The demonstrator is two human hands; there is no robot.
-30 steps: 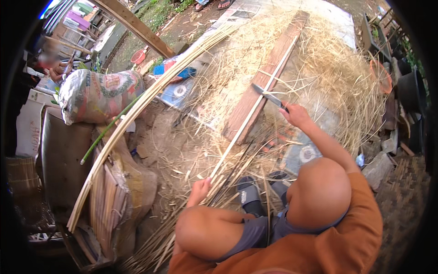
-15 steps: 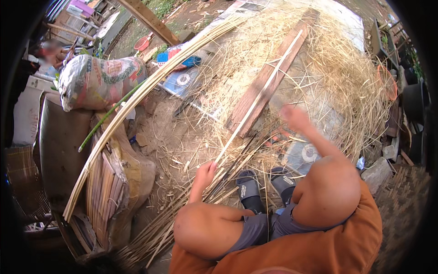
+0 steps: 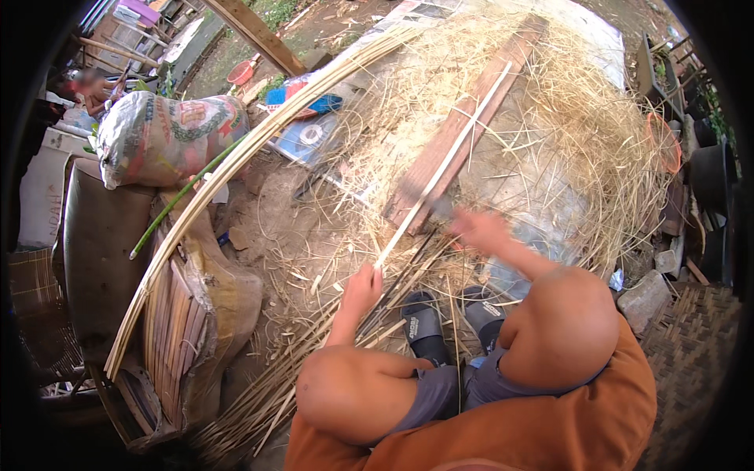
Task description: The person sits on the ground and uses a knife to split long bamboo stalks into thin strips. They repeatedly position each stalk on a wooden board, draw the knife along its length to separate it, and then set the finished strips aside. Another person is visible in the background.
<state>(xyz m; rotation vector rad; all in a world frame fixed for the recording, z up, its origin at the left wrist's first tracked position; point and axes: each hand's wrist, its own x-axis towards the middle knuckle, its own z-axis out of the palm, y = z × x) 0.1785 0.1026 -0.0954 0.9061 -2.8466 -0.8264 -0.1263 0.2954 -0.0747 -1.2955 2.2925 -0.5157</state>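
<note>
A long pale bamboo strip (image 3: 471, 125) lies lengthwise along a reddish-brown wooden board (image 3: 520, 41). My left hand (image 3: 362, 289) is closed around the strip's near end, just beyond my left knee. My right hand (image 3: 481, 232) is closed on the handle of a knife (image 3: 442, 208), whose grey blade is smeared by motion. That blade is over the strip near the board's lower end; whether it touches the strip I cannot tell. Fine straw-coloured shavings (image 3: 605, 149) lie heaped around the board.
A bundle of long strips (image 3: 208, 188) arches along the left, beside a green stalk (image 3: 184, 196) and a stuffed sack (image 3: 165, 137). More thin strips (image 3: 275, 385) lie by my left knee. My sandalled feet (image 3: 424, 322) are close below the board. An orange basket (image 3: 664, 141) stands far right.
My right hand has moved down and left toward the board's near end, and the grey blade now shows. The strip has slid slightly toward me, still in my left hand.
</note>
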